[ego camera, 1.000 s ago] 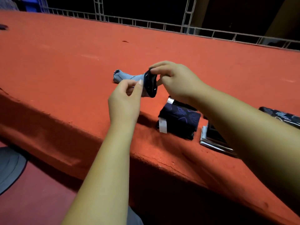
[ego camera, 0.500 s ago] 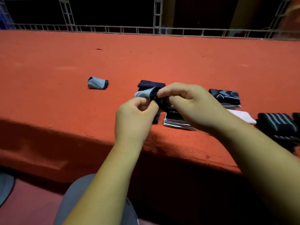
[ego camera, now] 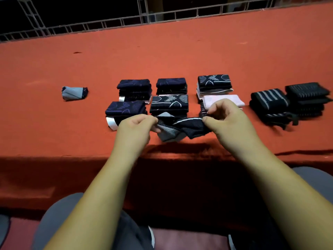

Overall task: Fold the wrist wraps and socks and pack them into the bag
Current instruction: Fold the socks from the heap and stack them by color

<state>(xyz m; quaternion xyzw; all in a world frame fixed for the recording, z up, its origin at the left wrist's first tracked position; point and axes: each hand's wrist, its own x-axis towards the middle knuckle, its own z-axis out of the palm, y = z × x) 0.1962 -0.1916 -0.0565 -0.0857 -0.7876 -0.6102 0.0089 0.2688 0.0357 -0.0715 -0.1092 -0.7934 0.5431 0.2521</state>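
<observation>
Head view: your left hand (ego camera: 134,129) and right hand (ego camera: 228,120) each pinch one end of the same dark navy and grey knit sock (ego camera: 182,127), thumb against curled fingers. The sock hangs stretched between them, sagging in the middle, just inside the near edge of the orange-red felt-covered surface (ego camera: 162,56). Can't tell if its lower fold touches the felt.

Mid-surface, behind your hands, folded socks sit in two rows:
- Far row: far-left navy stack (ego camera: 134,90), far-middle navy stack (ego camera: 171,85), and far-right navy stack with white line pattern (ego camera: 213,83), which sits on pale folded pieces.
- Near row: near-left navy stack (ego camera: 125,110) with a white tag at its base, and near-middle navy stack (ego camera: 169,103) just behind the held sock.
- A pale pink folded sock (ego camera: 223,101) lies just behind your right fingers, partly hidden by them.

Toward the right end of the surface there are two piles of black wrist wraps, touching side by side. One is the grey-striped wrap pile (ego camera: 268,101), the other the plain black ribbed wrap pile (ego camera: 306,98). Both are blurred.

A small grey rolled sock bundle with a dark cuff (ego camera: 73,92) lies alone on the left, well apart from the stacks.

A metal truss railing (ego camera: 108,24) runs along the far edge. Your grey trousers (ego camera: 59,213) show below the near edge.
</observation>
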